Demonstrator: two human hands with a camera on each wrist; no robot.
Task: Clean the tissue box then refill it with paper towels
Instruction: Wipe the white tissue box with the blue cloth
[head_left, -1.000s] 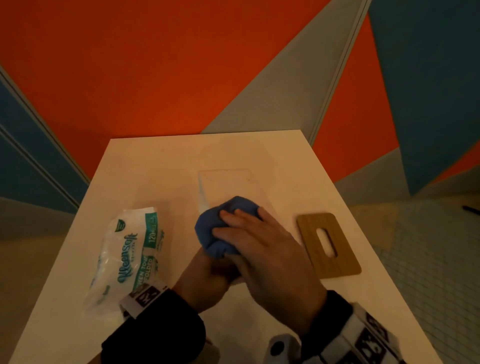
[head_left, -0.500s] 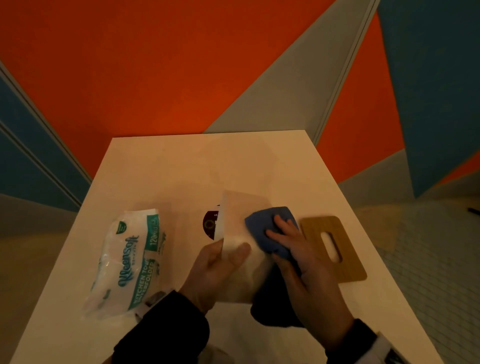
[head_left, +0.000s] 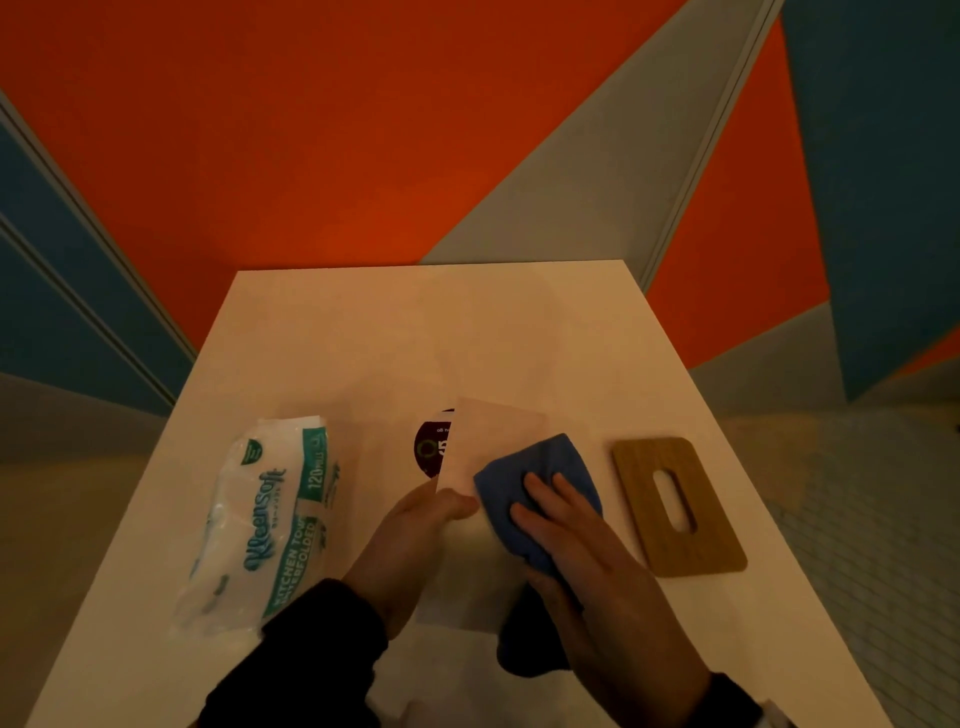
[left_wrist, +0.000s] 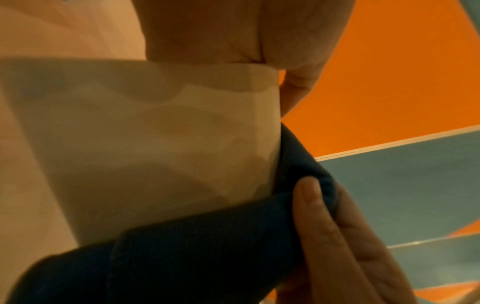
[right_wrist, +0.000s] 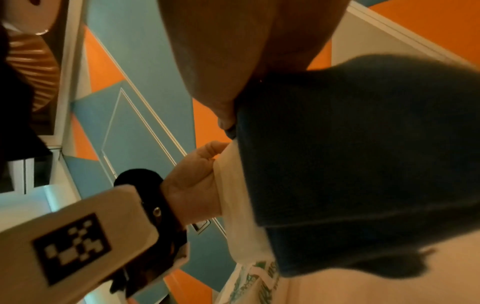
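The tissue box (head_left: 483, 467), a pale translucent open container, is tipped on its side near the middle of the table's near edge, with a dark round label (head_left: 431, 449) on its left-facing base and a crumpled blue cloth (head_left: 540, 493) pressed flat against its upward-facing wall. Its wooden lid (head_left: 678, 506), a rounded rectangle with an oblong slot, lies flat toward the right edge, apart from the box. The paper-towel pack (head_left: 265, 525), white plastic printed in teal, lies lengthwise toward the left edge.
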